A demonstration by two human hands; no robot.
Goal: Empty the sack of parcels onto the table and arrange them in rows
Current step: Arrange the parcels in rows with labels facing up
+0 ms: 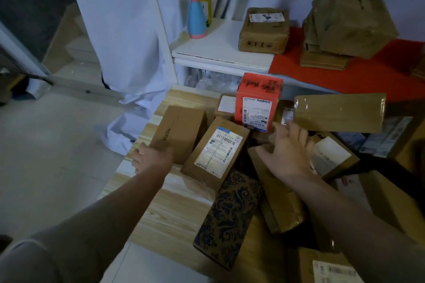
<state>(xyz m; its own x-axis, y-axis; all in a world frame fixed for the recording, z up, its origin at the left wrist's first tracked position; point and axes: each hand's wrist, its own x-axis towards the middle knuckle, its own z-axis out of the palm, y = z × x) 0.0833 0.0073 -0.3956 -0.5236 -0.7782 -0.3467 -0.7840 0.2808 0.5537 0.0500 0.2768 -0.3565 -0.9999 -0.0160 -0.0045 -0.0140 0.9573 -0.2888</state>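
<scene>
Wood-grain table [165,213] strewn with parcels, left hand [151,158] gripping the near end of the "Hello" box [181,131], right hand [287,154] fingers spread loose over brown parcels, orange box [258,101] upright behind, sack not visible.

Red-orange box [258,92]; dark floral-patterned box [230,220]; blue-and-pink spray bottle [197,16].

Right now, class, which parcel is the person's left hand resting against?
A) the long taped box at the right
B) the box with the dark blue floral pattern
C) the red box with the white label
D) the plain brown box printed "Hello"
D: the left hand sits at the near end of the Hello box, at the wooden table's left edge.
</scene>
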